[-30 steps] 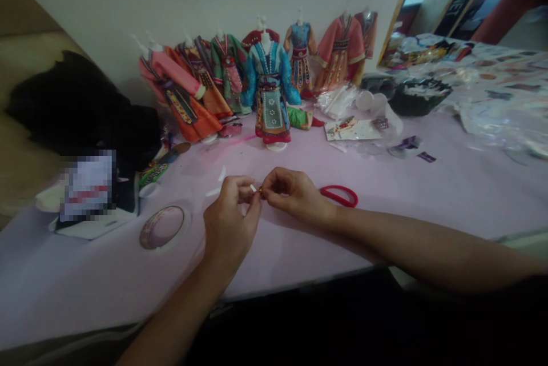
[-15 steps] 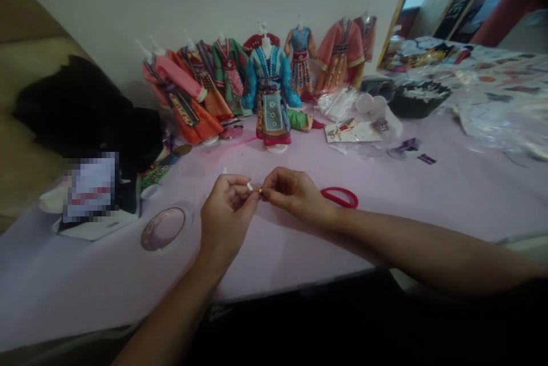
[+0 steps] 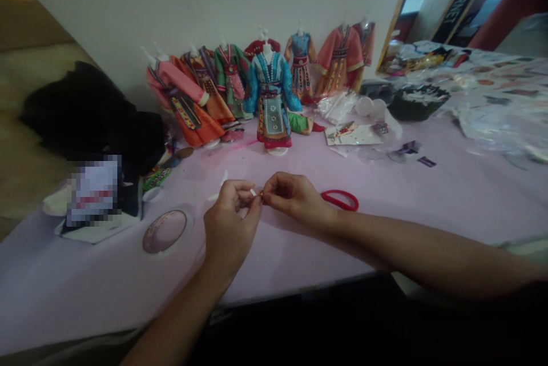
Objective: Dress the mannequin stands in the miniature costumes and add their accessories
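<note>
My left hand [image 3: 229, 220] and my right hand [image 3: 291, 197] meet fingertip to fingertip just above a pale pink tablecloth [image 3: 428, 206]. Both are pinched on a tiny piece [image 3: 258, 194], part white, part golden; it is too small to name. Red-handled scissors [image 3: 340, 199] lie on the cloth right behind my right wrist. A roll of clear tape [image 3: 165, 230] lies flat to the left of my left hand.
A row of doll-size robes on white stands [image 3: 270, 92] lines the wall at the back. A black bag [image 3: 89, 115] and a blurred card sit at the left. Plastic wrappers, cups and a dark bowl [image 3: 417, 102] crowd the right.
The hands stay pinched together on the small piece, with only slight finger shifts. The camera has tilted a little, so everything sits slightly lower in view.
</note>
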The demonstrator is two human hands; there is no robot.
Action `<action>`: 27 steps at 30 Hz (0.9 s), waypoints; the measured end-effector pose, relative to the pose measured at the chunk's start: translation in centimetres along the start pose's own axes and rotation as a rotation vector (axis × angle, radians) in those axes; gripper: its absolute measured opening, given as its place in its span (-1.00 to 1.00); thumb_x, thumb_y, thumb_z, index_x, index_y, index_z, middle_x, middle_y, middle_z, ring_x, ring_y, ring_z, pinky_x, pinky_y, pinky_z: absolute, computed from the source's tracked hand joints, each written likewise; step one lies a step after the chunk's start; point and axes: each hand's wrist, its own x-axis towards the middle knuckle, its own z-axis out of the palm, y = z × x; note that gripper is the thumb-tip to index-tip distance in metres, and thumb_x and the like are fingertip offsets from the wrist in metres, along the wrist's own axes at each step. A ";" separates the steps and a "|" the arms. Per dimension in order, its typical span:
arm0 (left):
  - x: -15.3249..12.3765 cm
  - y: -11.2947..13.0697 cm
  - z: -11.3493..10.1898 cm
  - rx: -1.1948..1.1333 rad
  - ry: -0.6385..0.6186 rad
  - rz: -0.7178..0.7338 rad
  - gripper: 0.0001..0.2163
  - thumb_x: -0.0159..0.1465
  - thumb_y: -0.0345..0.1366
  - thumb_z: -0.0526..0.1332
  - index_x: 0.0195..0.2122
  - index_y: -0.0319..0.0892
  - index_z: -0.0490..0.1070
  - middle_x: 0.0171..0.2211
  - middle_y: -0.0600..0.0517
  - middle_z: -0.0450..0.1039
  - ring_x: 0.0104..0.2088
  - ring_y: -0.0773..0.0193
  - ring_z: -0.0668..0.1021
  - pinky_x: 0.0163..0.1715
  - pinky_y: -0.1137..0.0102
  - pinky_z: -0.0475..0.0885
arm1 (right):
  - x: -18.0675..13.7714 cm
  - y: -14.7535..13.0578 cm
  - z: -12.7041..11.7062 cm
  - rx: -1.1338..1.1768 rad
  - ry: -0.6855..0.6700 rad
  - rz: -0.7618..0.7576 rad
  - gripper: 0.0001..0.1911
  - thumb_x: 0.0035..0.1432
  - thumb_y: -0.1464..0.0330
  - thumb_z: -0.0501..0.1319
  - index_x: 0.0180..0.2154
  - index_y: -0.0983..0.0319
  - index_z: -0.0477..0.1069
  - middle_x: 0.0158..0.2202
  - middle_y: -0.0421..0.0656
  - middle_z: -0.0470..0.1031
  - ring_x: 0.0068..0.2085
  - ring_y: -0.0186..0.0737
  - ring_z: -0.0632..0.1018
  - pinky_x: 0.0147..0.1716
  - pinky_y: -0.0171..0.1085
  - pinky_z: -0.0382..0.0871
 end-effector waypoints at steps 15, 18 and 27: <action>0.5 0.3 0.0 -0.183 -0.010 -0.054 -0.78 0.14 -0.29 0.36 -0.21 -0.10 0.40 -0.40 0.10 0.54 -0.36 0.27 0.62 -0.33 0.40 0.49 | 0.1 0.6 0.0 0.056 0.003 -0.004 -0.76 0.12 0.23 0.37 -0.35 0.26 0.43 -0.39 -0.21 0.47 -0.38 -0.36 0.43 -0.34 -0.30 0.34; 0.4 0.2 0.0 -0.154 -0.005 -0.044 -0.79 0.14 -0.29 0.36 -0.22 -0.10 0.41 -0.40 0.10 0.53 -0.36 0.27 0.61 -0.32 0.39 0.48 | 0.0 0.5 0.0 0.041 0.006 -0.008 -0.79 0.13 0.25 0.36 -0.35 0.26 0.44 -0.39 -0.21 0.47 -0.38 -0.37 0.43 -0.35 -0.30 0.32; 0.2 0.2 0.0 -0.094 -0.016 -0.043 -0.81 0.16 -0.28 0.35 -0.21 -0.10 0.40 -0.41 0.10 0.52 -0.37 0.27 0.60 -0.31 0.36 0.46 | 0.0 0.0 -0.1 0.016 -0.018 0.017 -0.85 0.13 0.31 0.32 -0.37 0.27 0.43 -0.41 -0.23 0.46 -0.39 -0.38 0.41 -0.36 -0.30 0.30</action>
